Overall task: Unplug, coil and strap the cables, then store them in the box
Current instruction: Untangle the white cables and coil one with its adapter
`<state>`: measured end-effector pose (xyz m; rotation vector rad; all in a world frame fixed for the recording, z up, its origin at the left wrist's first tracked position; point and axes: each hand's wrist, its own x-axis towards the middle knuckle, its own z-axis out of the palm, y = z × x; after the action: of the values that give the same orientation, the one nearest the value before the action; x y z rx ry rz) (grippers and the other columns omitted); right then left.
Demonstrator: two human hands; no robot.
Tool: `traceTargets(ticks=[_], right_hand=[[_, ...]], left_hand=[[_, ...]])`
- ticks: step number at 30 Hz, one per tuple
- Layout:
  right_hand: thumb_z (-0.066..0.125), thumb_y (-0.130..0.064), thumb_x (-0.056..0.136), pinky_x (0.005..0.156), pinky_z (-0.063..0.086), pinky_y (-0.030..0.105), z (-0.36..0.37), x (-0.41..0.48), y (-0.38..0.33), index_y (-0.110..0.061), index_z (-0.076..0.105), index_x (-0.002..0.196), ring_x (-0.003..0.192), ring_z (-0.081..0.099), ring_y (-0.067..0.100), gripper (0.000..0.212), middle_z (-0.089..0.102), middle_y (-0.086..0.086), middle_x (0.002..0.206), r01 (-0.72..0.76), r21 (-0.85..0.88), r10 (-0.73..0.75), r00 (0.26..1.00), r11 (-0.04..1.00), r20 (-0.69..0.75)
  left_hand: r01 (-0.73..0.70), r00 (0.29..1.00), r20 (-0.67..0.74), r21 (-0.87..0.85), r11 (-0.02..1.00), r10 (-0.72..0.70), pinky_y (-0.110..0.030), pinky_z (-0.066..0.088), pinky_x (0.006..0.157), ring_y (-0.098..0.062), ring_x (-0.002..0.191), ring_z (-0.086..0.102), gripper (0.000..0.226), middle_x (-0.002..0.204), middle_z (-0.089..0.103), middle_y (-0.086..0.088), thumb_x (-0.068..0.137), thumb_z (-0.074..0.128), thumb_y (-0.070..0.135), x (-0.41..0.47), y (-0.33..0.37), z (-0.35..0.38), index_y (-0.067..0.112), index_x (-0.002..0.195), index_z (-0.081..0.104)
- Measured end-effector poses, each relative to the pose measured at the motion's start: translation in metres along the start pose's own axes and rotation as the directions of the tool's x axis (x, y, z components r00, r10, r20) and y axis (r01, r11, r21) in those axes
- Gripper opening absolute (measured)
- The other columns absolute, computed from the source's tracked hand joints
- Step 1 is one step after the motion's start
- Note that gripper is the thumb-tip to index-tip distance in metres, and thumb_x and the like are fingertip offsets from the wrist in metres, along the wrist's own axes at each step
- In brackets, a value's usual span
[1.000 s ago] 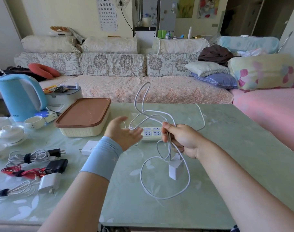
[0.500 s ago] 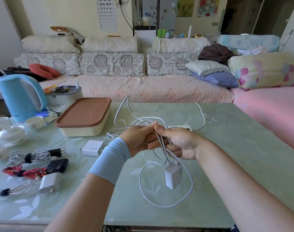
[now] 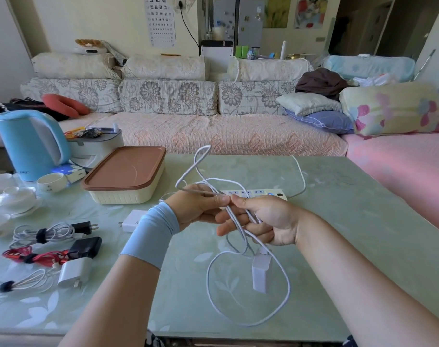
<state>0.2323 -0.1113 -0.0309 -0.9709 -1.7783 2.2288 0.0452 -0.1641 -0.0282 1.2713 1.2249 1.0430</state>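
A long white cable (image 3: 248, 319) hangs in loops above the green table (image 3: 351, 234), with its white charger block (image 3: 261, 271) dangling below my hands. My right hand (image 3: 266, 221) grips the gathered loops. My left hand (image 3: 198, 209), with a blue wrist sleeve, pinches a strand of the same cable right beside it. One loop rises above both hands. Behind them lies a white power strip (image 3: 258, 193). The cream box with a brown lid (image 3: 125, 175), closed, stands to the left.
Strapped cable bundles lie at the table's left: white (image 3: 43, 234), red (image 3: 35, 256), and another white one (image 3: 20, 284), with black (image 3: 85, 246) and white (image 3: 74, 271) chargers. A further white charger (image 3: 132, 220) lies by my left wrist. A blue kettle (image 3: 30, 144) and white cups stand far left.
My left hand went from open and apart to pinching the cable next to my right hand. The upper loop dropped, then rose again. The charger block hangs a little lower.
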Motion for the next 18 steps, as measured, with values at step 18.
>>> traceTargets(ticks=[18], right_hand=[[0.066, -0.039, 0.079, 0.041, 0.008, 0.022, -0.009, 0.007, 0.005, -0.010, 0.066, 0.088, 0.035, 0.026, 0.002, 0.030, 0.070, 0.006, 0.073, 0.135, -0.082, -0.146, 0.978, 0.987, -0.146]], left_hand=[[0.030, 0.989, -0.111, -0.496, 0.868, -0.097, -0.027, 0.054, 0.060, -0.018, 0.060, 0.050, 0.029, 0.072, 0.045, -0.004, 0.093, 0.055, 0.039, 0.014, -0.010, 0.018, 0.011, 0.092, 0.058]])
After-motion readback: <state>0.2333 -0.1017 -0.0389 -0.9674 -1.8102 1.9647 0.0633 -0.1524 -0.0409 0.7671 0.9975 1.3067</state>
